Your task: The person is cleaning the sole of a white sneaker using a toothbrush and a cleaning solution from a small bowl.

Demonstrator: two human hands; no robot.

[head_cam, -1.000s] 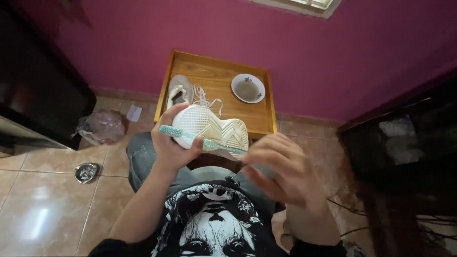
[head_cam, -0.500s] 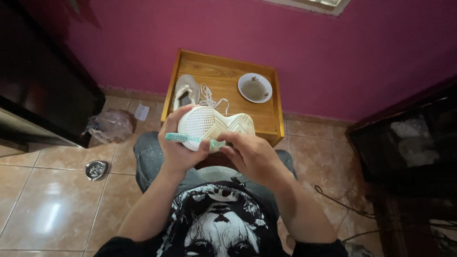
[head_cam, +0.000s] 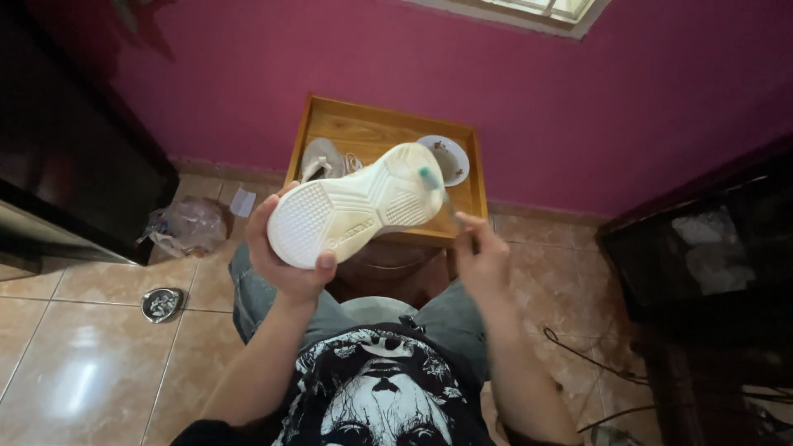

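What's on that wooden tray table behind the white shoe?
On the wooden tray table sit a second shoe with loose laces and a small white bowl holding brownish residue. The held shoe covers the table's front part, so anything there is hidden.

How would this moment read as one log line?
left hand: holds shoe sole-up | right hand: holds toothbrush at its toe

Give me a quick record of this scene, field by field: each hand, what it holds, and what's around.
left hand: grips a white shoe, sole facing the camera
right hand: holds a toothbrush, its head at the toe end of the sole
behind: wooden tray table with a second shoe and a small dish
floor: plastic bag, metal drain
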